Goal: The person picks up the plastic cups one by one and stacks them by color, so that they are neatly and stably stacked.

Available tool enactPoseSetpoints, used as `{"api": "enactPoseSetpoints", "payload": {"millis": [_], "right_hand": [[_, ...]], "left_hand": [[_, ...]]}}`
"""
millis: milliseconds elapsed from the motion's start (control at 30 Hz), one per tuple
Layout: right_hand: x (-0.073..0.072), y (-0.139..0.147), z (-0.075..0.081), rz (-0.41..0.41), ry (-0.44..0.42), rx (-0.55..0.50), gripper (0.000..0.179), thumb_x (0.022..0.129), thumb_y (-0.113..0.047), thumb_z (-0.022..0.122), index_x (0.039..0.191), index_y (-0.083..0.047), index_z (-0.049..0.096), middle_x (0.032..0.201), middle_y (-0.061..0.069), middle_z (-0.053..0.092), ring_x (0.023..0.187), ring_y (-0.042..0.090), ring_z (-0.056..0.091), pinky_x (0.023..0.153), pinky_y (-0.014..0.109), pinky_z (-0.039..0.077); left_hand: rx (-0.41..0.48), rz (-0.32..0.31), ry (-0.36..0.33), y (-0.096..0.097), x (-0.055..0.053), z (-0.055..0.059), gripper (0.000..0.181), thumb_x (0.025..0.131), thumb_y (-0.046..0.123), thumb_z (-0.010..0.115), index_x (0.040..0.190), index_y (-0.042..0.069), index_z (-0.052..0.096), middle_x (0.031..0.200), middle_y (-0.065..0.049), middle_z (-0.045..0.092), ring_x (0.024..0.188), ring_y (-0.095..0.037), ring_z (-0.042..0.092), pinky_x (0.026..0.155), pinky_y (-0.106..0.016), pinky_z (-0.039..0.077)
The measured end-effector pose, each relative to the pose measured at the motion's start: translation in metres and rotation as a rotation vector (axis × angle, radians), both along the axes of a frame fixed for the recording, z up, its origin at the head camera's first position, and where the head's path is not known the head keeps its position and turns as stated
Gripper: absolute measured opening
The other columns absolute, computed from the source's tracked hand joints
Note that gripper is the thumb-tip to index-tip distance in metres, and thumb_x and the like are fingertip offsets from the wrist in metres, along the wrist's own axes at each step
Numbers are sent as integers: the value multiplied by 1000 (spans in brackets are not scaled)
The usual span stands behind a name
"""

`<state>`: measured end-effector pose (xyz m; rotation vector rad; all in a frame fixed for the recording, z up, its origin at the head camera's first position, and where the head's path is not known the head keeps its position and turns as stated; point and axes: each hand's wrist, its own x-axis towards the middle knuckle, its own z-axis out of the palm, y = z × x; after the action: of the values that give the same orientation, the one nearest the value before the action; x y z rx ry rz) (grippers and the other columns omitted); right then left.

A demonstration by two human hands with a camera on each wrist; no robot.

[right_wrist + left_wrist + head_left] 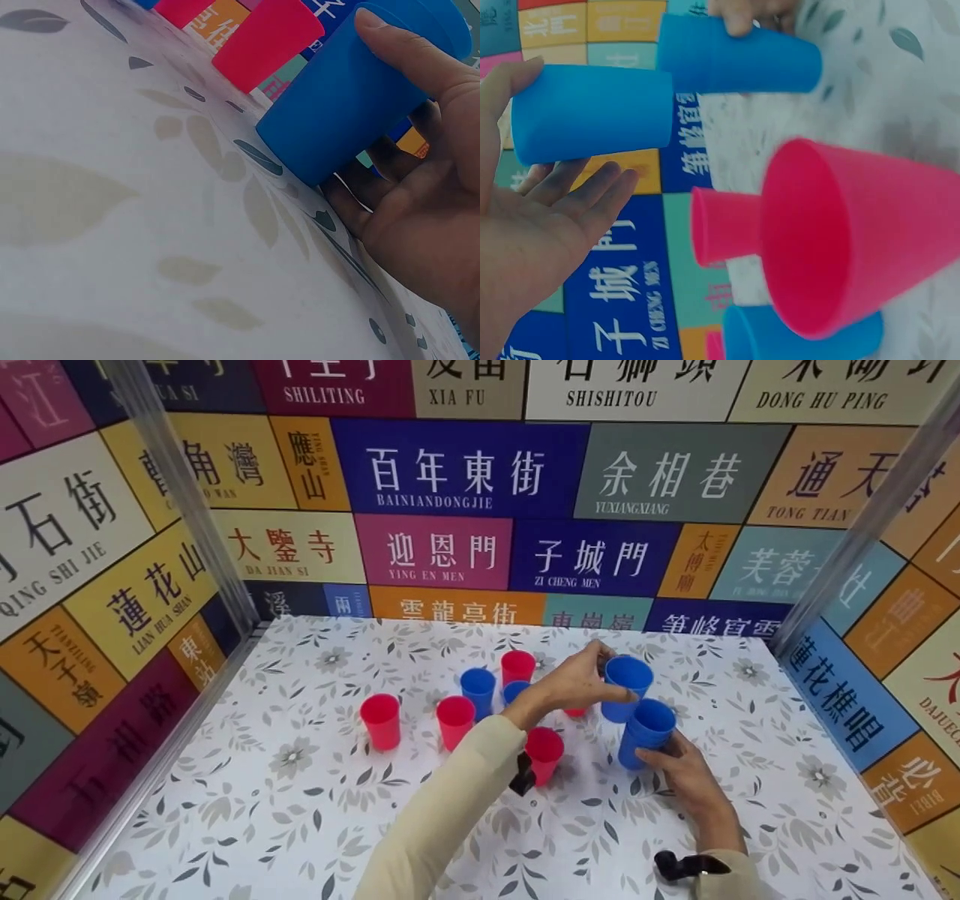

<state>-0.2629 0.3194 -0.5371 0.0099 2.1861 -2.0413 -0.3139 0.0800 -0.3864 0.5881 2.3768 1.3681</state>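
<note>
Left hand point(576, 681): fingers pinch blue cup point(619, 711). Right hand point(688, 776): fingers grip nested blue cups point(642, 737). Probably nesting; best align axes, grip lightly, lower straight.

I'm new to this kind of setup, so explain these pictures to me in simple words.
There is no robot here: a person works with two bare hands. The wide picture comes from a camera on the person's head, looking forward and down. The other two come from cameras on the wrists, each watching its own hand.

On the table, whose white covering has a leaf pattern, red cups and other blue cups stand with their rims up. The left hand holds a blue cup. Beside it, the right hand grips a stack of nested blue cups.
</note>
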Motion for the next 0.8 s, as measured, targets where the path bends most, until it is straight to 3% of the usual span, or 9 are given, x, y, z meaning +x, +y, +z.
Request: {"api": "enactPoseSetpoints", "payload": {"millis": [267, 467, 633, 800], "right_hand": [[3, 1, 2, 9, -47, -14, 88, 93, -14, 70, 160, -8, 13, 167, 20, 18, 156, 37, 15, 128, 52, 11], [2, 1, 1, 3, -52, -13, 90, 92, -17, 72, 161, -10, 14, 167, 20, 19, 156, 37, 15, 128, 54, 11], [1, 2, -1, -11, -59, -16, 90, 91, -19, 73, 161, -12, 16, 166, 18, 20, 156, 36, 15, 127, 54, 10], [2, 2, 0, -3, -51, 5, 88, 92, -21, 72, 160, -13, 18, 166, 18, 22, 156, 35, 17, 127, 55, 10]], "left_hand": [[74, 18, 57, 16, 7, 11, 65, 79, 42, 81, 130, 24, 45, 134, -1, 57, 113, -14, 61, 100, -35, 54], [72, 54, 46, 25, 11, 14, 66, 80, 44, 80, 132, 27, 44, 142, 0, 54, 123, -17, 58, 105, -39, 52], [108, 73, 9, 32, 14, 10, 66, 80, 44, 81, 133, 29, 43, 141, 2, 55, 123, -17, 59, 104, -40, 53], [98, 87, 18, 40, 17, 0, 64, 80, 46, 80, 130, 29, 44, 136, 3, 58, 121, -14, 60, 102, -37, 54]]}}
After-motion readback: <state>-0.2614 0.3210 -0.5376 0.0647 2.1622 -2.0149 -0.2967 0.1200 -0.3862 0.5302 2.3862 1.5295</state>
